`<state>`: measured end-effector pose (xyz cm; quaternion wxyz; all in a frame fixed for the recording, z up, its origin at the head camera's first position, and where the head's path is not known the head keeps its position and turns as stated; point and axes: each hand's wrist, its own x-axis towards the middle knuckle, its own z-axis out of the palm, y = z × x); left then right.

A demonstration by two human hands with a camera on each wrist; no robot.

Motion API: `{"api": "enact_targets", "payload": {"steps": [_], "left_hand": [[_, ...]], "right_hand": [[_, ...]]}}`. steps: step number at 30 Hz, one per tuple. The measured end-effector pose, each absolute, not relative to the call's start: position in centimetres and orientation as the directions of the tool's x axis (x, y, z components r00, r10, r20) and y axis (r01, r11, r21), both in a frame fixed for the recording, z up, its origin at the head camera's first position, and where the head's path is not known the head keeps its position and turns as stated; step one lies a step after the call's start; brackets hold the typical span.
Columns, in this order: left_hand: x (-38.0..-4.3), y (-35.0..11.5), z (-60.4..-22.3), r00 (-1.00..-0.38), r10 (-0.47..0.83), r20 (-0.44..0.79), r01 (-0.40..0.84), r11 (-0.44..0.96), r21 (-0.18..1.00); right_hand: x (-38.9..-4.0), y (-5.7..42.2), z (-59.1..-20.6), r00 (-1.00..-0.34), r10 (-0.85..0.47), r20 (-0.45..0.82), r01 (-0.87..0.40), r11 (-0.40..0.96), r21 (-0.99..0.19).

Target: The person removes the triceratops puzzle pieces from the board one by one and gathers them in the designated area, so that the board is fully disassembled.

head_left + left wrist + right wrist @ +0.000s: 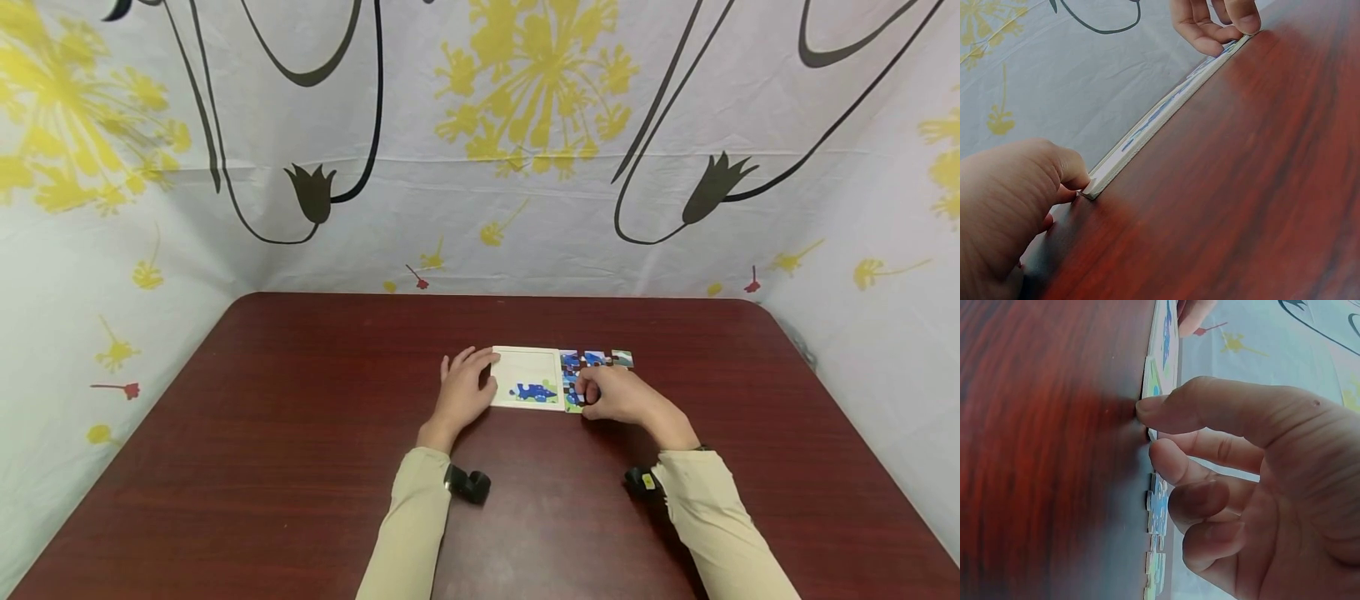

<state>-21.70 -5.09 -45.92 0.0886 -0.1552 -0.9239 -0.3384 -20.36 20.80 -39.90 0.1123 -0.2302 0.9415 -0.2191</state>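
Observation:
A pale jigsaw puzzle tray [525,367] lies flat on the table, with a joined blue-and-green section [535,392] at its lower right. My left hand [463,394] rests at the tray's left side, thumb and index finger touching its edge. In the left wrist view that thumb lies at the tray's near corner. Beside the tray's right edge, my right hand [622,393] bends its fingers low over colourful puzzle pieces [570,361]. Its thumb and fingertips pinch at a puzzle piece [1152,432], which they mostly hide.
More loose pieces, one of them at the far right [622,357], lie in rows right of the tray. The brown wooden table [337,375] extends around everything. A white patterned cloth [420,208] hangs behind and at both sides. Each wrist wears a small black camera [468,485].

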Motion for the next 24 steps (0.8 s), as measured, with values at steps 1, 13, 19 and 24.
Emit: {"api": "enact_targets", "payload": {"steps": [1,13,19,24], "left_hand": [[-21.7,-5.1,-45.9,-0.937,0.225,0.268,0.345,0.724,0.597],[-21.8,-5.1,-45.9,-0.939,0.222,0.262,0.338,0.728,0.597],[-21.8,-5.3,-46.0,-0.934,0.222,0.279,0.35,0.723,0.596],[-21.7,-5.2,-46.0,-0.935,0.228,0.273,0.351,0.714,0.606]], "right_hand": [[-20.4,20.8,-39.9,-0.871,-0.478,-0.114,-0.378,0.8,-0.466],[-19.9,19.9,-39.0,-0.862,-0.506,-0.021,-0.445,0.777,-0.445],[-20.2,18.5,-39.5,-0.836,-0.548,0.037,-0.506,0.743,-0.438],[-20.7,17.0,-39.9,-0.823,-0.568,0.011,-0.515,0.737,-0.437]]}}
